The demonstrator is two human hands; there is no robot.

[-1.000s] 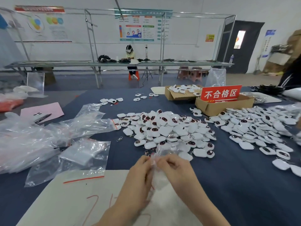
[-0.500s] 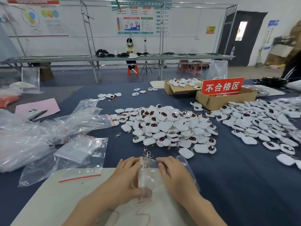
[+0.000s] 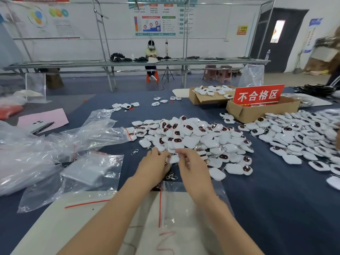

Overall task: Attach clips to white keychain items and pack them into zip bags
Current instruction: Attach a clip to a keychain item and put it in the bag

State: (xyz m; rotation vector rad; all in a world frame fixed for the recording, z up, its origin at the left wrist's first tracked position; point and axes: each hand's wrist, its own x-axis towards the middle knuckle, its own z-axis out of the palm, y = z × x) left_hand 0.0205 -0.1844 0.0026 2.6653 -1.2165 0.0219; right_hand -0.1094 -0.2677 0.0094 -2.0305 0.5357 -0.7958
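Keychain items (image 3: 191, 137) on blue workshop table (image 3: 276, 190)

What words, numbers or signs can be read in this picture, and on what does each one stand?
"不合格区": white characters on the red sign standing in the cardboard box.
Wall posters: text too small and blurred to read.
Yellow notice on the wall: unreadable.
Blue sign beside the door: blurred.
Red marks on the white sheet: scrawls, not legible.
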